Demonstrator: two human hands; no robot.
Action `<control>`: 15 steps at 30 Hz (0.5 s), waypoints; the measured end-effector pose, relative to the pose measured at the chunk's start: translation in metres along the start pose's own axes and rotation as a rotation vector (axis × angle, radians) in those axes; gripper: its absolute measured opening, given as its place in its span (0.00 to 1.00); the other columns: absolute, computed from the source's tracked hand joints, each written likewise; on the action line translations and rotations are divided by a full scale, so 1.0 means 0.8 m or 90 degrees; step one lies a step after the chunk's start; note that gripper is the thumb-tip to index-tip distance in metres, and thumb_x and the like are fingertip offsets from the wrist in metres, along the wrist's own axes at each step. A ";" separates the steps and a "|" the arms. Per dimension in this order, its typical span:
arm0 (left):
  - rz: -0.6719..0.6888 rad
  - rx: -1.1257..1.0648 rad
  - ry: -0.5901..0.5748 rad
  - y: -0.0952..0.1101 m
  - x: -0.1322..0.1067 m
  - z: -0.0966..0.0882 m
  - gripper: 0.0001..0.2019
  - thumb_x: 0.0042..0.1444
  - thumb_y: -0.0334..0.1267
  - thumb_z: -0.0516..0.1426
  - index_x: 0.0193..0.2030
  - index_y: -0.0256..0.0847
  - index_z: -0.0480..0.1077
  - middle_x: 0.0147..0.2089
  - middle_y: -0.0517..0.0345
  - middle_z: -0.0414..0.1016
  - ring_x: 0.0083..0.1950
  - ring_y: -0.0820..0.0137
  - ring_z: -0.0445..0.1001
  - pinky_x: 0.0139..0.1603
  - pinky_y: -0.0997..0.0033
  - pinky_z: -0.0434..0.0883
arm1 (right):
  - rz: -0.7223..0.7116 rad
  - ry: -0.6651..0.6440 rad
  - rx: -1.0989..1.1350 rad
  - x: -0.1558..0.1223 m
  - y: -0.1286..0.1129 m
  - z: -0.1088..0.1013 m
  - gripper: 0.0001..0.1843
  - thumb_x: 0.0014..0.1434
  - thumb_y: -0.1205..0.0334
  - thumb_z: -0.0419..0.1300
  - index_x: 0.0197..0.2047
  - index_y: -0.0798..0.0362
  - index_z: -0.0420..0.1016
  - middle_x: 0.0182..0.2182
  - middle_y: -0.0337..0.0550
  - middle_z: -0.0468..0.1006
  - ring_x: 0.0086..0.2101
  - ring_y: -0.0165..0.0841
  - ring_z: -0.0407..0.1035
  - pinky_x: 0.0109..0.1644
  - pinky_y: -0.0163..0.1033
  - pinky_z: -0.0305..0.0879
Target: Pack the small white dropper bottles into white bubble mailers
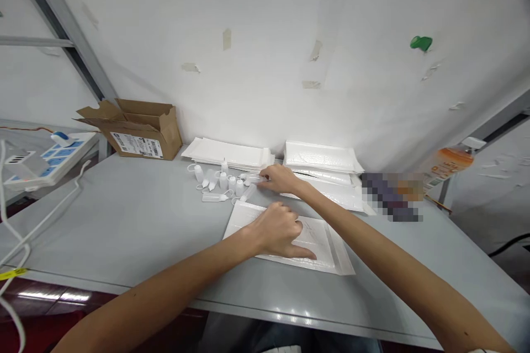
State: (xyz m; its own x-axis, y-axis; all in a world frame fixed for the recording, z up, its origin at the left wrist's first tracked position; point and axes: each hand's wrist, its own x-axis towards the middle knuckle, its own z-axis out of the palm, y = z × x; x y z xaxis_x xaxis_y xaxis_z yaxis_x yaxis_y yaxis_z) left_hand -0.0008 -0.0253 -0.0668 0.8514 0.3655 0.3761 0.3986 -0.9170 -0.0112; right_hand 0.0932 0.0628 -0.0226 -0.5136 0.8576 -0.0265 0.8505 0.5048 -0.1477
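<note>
Just beyond the padded envelope (317, 236), a small clear bottle (253, 178) is lying roughly crosswise, its right end meeting the nearer right hand (279, 179)'s almost-closed fingers, grip unclear, while the left hand (278, 229) is resting on that envelope, thumb outstretched, hold hidden

White wall (265, 16), tape scraps (311, 85); grey table (124, 215); dark-red floor (52, 304), perhaps tiled.

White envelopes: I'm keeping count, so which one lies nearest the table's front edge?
The single envelope beneath the left hand; the others lie farther back in a left stack and a right stack.
</note>
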 end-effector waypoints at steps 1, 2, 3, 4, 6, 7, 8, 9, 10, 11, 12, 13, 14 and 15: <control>-0.006 -0.001 -0.004 0.000 0.000 0.000 0.36 0.54 0.72 0.49 0.20 0.38 0.72 0.20 0.50 0.70 0.23 0.65 0.69 0.25 0.63 0.58 | -0.001 -0.001 0.007 -0.001 0.003 -0.001 0.15 0.60 0.53 0.59 0.27 0.53 0.73 0.30 0.43 0.78 0.33 0.35 0.71 0.29 0.35 0.48; -0.013 -0.002 -0.005 0.001 -0.001 -0.001 0.36 0.53 0.72 0.49 0.22 0.38 0.73 0.21 0.50 0.71 0.24 0.64 0.70 0.26 0.63 0.60 | 0.001 0.006 0.018 -0.002 0.006 -0.002 0.15 0.60 0.53 0.60 0.26 0.53 0.72 0.30 0.43 0.78 0.33 0.35 0.70 0.29 0.35 0.48; -0.019 -0.005 -0.004 0.001 -0.001 -0.001 0.36 0.52 0.72 0.50 0.26 0.37 0.74 0.23 0.50 0.72 0.26 0.63 0.71 0.28 0.63 0.62 | 0.004 0.022 0.038 -0.004 0.011 -0.004 0.15 0.60 0.53 0.60 0.26 0.54 0.72 0.30 0.42 0.78 0.34 0.34 0.70 0.30 0.35 0.49; -0.022 -0.011 0.001 0.001 -0.001 0.000 0.36 0.51 0.73 0.51 0.30 0.36 0.76 0.27 0.48 0.74 0.30 0.61 0.73 0.31 0.62 0.64 | 0.010 0.049 0.066 -0.008 0.018 -0.007 0.14 0.60 0.54 0.61 0.27 0.54 0.73 0.31 0.42 0.78 0.34 0.34 0.71 0.31 0.34 0.51; -0.031 -0.047 0.018 0.002 -0.001 0.002 0.36 0.49 0.72 0.54 0.39 0.37 0.77 0.37 0.45 0.77 0.40 0.57 0.75 0.40 0.59 0.67 | 0.024 0.122 0.147 -0.024 0.035 -0.016 0.13 0.60 0.55 0.61 0.27 0.54 0.73 0.30 0.41 0.77 0.33 0.33 0.71 0.33 0.34 0.54; -0.040 -0.077 0.024 0.002 -0.002 0.004 0.35 0.49 0.71 0.56 0.42 0.38 0.77 0.43 0.45 0.77 0.45 0.57 0.74 0.45 0.58 0.68 | 0.033 0.160 0.201 -0.037 0.046 -0.022 0.14 0.60 0.55 0.61 0.27 0.54 0.72 0.28 0.40 0.77 0.32 0.33 0.72 0.33 0.34 0.56; -0.053 -0.110 0.024 0.002 -0.002 0.007 0.33 0.48 0.70 0.57 0.43 0.40 0.78 0.47 0.45 0.77 0.48 0.57 0.74 0.48 0.58 0.67 | 0.039 0.188 0.259 -0.053 0.057 -0.028 0.15 0.60 0.55 0.60 0.25 0.55 0.72 0.25 0.40 0.75 0.31 0.33 0.72 0.33 0.34 0.57; -0.069 -0.144 0.021 0.003 -0.002 0.009 0.31 0.48 0.69 0.59 0.43 0.41 0.78 0.50 0.46 0.76 0.50 0.57 0.73 0.51 0.58 0.67 | 0.046 0.206 0.328 -0.072 0.068 -0.033 0.16 0.60 0.53 0.61 0.25 0.55 0.71 0.24 0.40 0.74 0.31 0.34 0.73 0.31 0.34 0.59; -0.087 -0.175 0.018 0.003 -0.002 0.012 0.29 0.47 0.67 0.61 0.42 0.42 0.79 0.52 0.48 0.75 0.52 0.58 0.72 0.53 0.58 0.66 | 0.058 0.216 0.402 -0.092 0.079 -0.038 0.16 0.59 0.52 0.61 0.26 0.55 0.73 0.24 0.41 0.74 0.31 0.35 0.74 0.30 0.33 0.60; -0.103 -0.201 0.014 0.004 -0.002 0.014 0.26 0.47 0.64 0.62 0.41 0.43 0.79 0.52 0.49 0.75 0.53 0.59 0.72 0.54 0.58 0.66 | 0.068 0.217 0.462 -0.113 0.090 -0.041 0.17 0.58 0.50 0.61 0.28 0.56 0.74 0.25 0.42 0.75 0.31 0.35 0.74 0.28 0.33 0.62; -0.116 -0.221 0.012 0.005 -0.002 0.016 0.23 0.47 0.62 0.64 0.40 0.44 0.79 0.52 0.50 0.75 0.53 0.59 0.72 0.54 0.58 0.66 | 0.081 0.212 0.505 -0.133 0.099 -0.042 0.18 0.57 0.48 0.62 0.30 0.56 0.75 0.26 0.43 0.76 0.30 0.35 0.74 0.27 0.33 0.63; -0.126 -0.236 0.012 0.005 -0.002 0.018 0.20 0.48 0.58 0.66 0.39 0.45 0.80 0.52 0.52 0.75 0.53 0.60 0.72 0.54 0.57 0.66 | 0.096 0.208 0.538 -0.152 0.108 -0.041 0.19 0.57 0.47 0.63 0.32 0.57 0.76 0.27 0.44 0.76 0.30 0.35 0.74 0.27 0.34 0.65; -0.136 -0.248 0.015 0.006 -0.002 0.019 0.17 0.49 0.55 0.66 0.38 0.46 0.80 0.51 0.53 0.76 0.52 0.61 0.73 0.54 0.58 0.66 | 0.113 0.202 0.567 -0.169 0.116 -0.039 0.19 0.56 0.46 0.63 0.33 0.57 0.77 0.28 0.45 0.77 0.29 0.34 0.73 0.27 0.34 0.66; -0.146 -0.255 0.023 0.007 -0.001 0.020 0.12 0.52 0.51 0.66 0.37 0.46 0.80 0.49 0.54 0.77 0.51 0.62 0.73 0.53 0.58 0.66 | 0.131 0.196 0.592 -0.184 0.123 -0.035 0.20 0.56 0.46 0.63 0.33 0.57 0.78 0.28 0.45 0.77 0.28 0.33 0.72 0.27 0.34 0.67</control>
State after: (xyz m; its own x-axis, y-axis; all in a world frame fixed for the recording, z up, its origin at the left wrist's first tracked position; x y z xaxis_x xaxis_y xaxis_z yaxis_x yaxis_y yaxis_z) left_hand 0.0061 -0.0282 -0.0822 0.7413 0.5671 0.3589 0.4066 -0.8049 0.4321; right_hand 0.2555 -0.0108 -0.0059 -0.2023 0.9743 0.0995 0.4249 0.1788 -0.8874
